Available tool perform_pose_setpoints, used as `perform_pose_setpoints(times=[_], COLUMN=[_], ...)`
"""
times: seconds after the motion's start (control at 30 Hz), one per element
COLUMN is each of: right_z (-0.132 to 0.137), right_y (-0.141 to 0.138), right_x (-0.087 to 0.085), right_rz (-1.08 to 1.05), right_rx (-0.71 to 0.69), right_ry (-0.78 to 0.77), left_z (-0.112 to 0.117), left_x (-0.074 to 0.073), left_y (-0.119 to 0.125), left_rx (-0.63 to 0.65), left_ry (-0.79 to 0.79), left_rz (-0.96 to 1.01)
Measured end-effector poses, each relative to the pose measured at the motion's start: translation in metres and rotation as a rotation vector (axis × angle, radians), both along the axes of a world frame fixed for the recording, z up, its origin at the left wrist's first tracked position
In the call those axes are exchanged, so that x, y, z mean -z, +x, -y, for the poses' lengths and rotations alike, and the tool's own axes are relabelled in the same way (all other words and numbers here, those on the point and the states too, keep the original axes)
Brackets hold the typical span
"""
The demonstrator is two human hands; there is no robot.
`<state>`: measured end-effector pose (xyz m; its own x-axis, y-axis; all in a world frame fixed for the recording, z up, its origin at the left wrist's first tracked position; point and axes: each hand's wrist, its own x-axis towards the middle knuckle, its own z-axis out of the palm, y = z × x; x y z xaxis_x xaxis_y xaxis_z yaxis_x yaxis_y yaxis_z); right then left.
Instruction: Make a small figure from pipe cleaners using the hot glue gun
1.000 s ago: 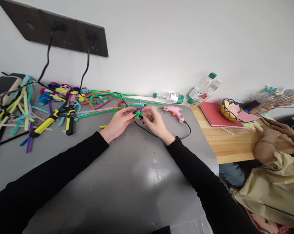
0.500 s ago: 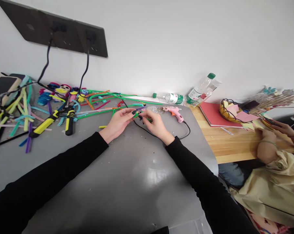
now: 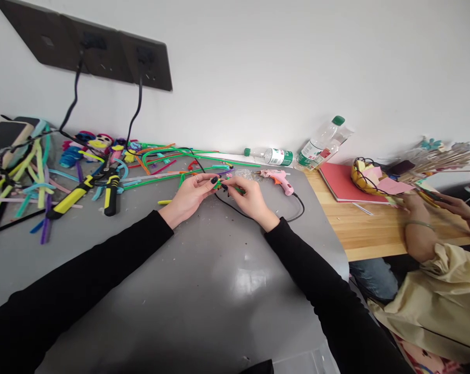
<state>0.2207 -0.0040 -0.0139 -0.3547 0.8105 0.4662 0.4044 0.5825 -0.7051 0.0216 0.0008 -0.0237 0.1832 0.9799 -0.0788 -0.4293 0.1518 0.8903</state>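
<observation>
Both hands meet over the grey table (image 3: 204,270), pinching a small green pipe cleaner piece (image 3: 218,184) between the fingertips. My left hand (image 3: 190,199) is closed on its left side, with a ring on one finger. My right hand (image 3: 248,197) grips it from the right; the fingers hide most of the piece, so its shape cannot be made out. Just beyond the hands lie long green pipe cleaners (image 3: 157,179). A pink hot glue gun (image 3: 277,178) rests to the right, its black cord passing under my right hand.
Yellow-black pliers (image 3: 73,197) and loose coloured pipe cleaners (image 3: 36,182) lie on the left, near small fuzzy dolls (image 3: 100,143). Plastic bottles (image 3: 277,156) are by the wall. Right, a wooden table (image 3: 360,234) holds a red folder (image 3: 336,182) and a yellow basket (image 3: 362,179); another person's arm (image 3: 418,228) reaches there.
My hands stay almost in place, with only slight finger movement around the green piece. At the right, the other person's arm has reached further forward over the wooden table.
</observation>
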Motion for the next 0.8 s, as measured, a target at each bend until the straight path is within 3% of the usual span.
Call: perform_pose_setpoints(times=[0.4,0.8], right_z=[-0.0012,0.0010], right_y=[-0.0007,-0.0047], right_x=[0.0020,-0.0018], right_rz=[0.023,-0.144], right_rx=[-0.010,-0.003], right_ry=[0.034,-0.184], left_z=[0.0038,0.0008], left_x=[-0.0003,-0.0012], left_y=[0.0028,0.0022], left_rx=[0.003,0.028], left_ry=[0.014,0.002], left_rz=[-0.066,0.083])
